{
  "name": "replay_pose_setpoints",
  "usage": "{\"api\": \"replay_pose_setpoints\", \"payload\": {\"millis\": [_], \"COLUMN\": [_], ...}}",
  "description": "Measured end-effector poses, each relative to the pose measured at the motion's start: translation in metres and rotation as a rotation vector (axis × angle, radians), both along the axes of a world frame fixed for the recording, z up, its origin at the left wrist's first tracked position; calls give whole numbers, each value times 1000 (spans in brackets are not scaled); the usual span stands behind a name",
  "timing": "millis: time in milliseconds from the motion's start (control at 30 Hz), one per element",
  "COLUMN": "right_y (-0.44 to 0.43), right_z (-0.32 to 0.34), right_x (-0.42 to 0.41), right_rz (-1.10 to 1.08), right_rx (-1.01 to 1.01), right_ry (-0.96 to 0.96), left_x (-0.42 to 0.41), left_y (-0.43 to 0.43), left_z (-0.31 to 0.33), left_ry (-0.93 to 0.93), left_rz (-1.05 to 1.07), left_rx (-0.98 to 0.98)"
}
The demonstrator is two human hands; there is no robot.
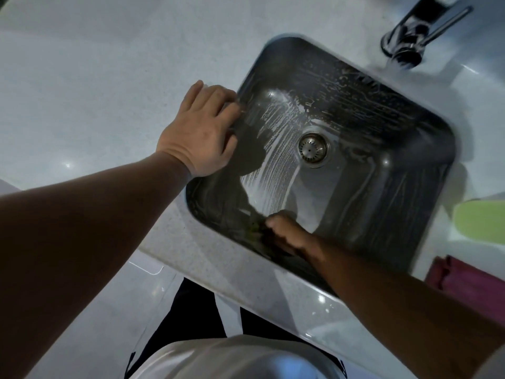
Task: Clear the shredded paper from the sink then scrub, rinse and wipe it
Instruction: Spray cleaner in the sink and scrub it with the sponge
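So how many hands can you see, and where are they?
2. The left hand rests on the left rim of the sink, fingers over the edge. The right hand is down inside the sink by its near wall, on something greenish, too blurred to name.

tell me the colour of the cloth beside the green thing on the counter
Dark pink, near maroon; the cloth shows best in the head view.
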State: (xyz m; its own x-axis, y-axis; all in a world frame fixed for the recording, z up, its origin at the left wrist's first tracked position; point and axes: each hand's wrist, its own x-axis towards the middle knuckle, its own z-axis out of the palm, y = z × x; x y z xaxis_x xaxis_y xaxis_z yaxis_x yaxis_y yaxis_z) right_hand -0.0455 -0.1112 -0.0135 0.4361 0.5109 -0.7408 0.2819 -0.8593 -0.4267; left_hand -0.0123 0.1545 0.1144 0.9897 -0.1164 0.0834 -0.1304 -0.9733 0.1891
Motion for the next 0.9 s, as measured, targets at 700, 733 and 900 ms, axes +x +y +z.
{"api": "replay_pose_setpoints", "payload": {"millis": [700, 733, 900], "right_y": [-27, -33, -61], "right_z": [0, 4, 51], "right_x": [-1, -2, 2], "right_rz": [-36, -117, -1009], "right_rx": [-5, -3, 285], "right_ry": [-89, 16, 288], "left_x": [1, 0, -5], "left_y": [2, 1, 4], "left_z": [-3, -3, -3], "left_ry": [-47, -41, -170], "left_rz": [-82, -97, -122], "left_rx": [-24, -16, -111]}}
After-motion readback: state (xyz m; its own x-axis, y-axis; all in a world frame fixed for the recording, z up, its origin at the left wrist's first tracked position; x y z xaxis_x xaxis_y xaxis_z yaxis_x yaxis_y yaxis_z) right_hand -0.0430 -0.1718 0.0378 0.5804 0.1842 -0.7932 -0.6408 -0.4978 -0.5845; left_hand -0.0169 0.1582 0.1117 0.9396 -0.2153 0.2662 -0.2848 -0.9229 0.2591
